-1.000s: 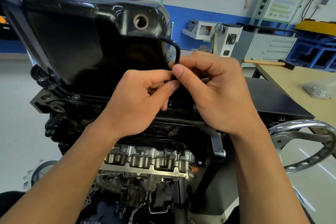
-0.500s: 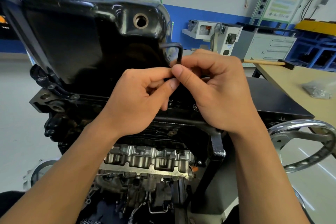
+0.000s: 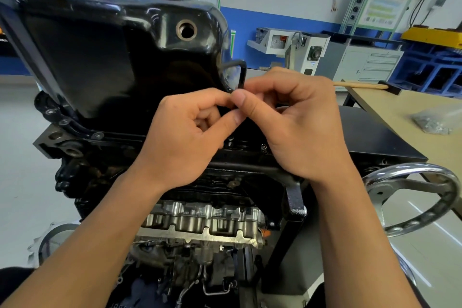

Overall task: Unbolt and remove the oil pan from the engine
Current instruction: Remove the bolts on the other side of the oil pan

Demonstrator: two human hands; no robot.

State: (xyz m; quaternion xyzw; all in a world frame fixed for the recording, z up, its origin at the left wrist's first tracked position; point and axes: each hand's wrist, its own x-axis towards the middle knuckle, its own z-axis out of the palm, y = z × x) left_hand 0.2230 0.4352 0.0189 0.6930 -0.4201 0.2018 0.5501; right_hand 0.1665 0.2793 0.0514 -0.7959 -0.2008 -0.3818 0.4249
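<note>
The glossy black oil pan (image 3: 105,57) sits on top of the upturned engine (image 3: 200,222), its drain hole (image 3: 186,29) facing me. A black L-shaped hex key (image 3: 240,72) stands at the pan's right front flange, its short arm pointing left at the top. My left hand (image 3: 185,137) and my right hand (image 3: 297,122) meet around the key's long shaft and pinch it between thumbs and forefingers. The key's lower end and the bolt under it are hidden by my fingers. Flange bolts (image 3: 98,135) show along the pan's left edge.
A chrome handwheel (image 3: 410,197) of the engine stand is at the right. Behind it a wooden bench (image 3: 412,107) carries a hammer (image 3: 367,86) and a clear bag of small hardware (image 3: 437,120). Cabinets and training panels line the back wall.
The hex key's short upper arm has swung round a little as my fingers turn the shaft; both hands stay at the same spot on the flange.
</note>
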